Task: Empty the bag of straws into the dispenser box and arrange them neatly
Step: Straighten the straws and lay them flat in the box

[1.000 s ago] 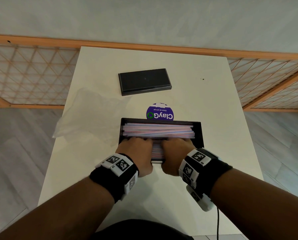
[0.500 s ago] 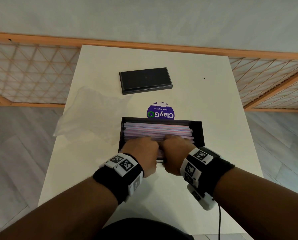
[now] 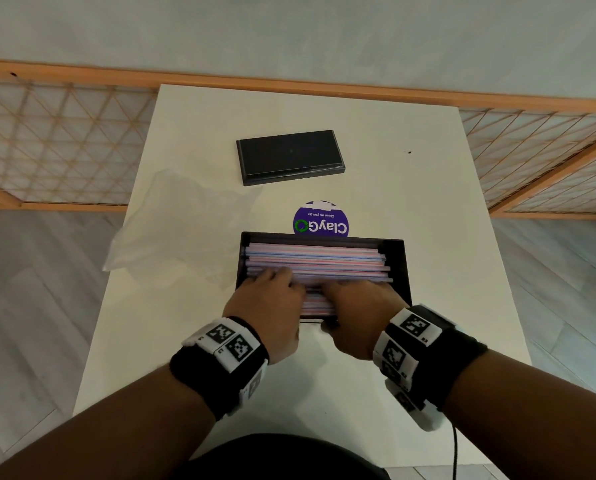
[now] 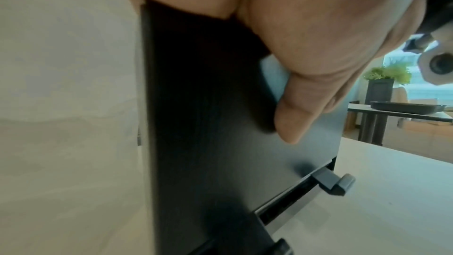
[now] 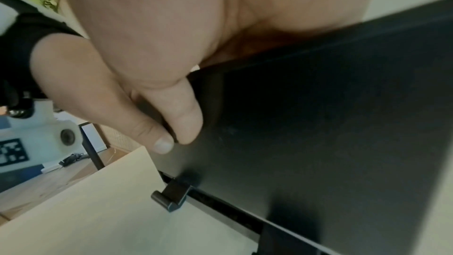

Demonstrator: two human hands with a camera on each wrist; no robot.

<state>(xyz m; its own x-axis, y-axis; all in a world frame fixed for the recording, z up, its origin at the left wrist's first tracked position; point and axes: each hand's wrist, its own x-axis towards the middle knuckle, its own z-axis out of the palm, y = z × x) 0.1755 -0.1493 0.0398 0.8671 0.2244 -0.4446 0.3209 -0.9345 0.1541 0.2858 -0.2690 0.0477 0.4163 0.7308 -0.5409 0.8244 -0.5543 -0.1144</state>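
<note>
step: levelling pink-and-blue paper straws in black rectangular dispenser box | hands: left hand and right hand each clasp the near wall, fingers on straws, thumbs outside | advice: press evenly, sweep straws leftward, flush ends

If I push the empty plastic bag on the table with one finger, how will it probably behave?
The clear plastic bag lies crumpled and puffed beside the dispenser box, so it is probably floppy and would fold rather than slide whole. It looks thin and empty, so likely very light, perhaps easily blown off the table.
</note>
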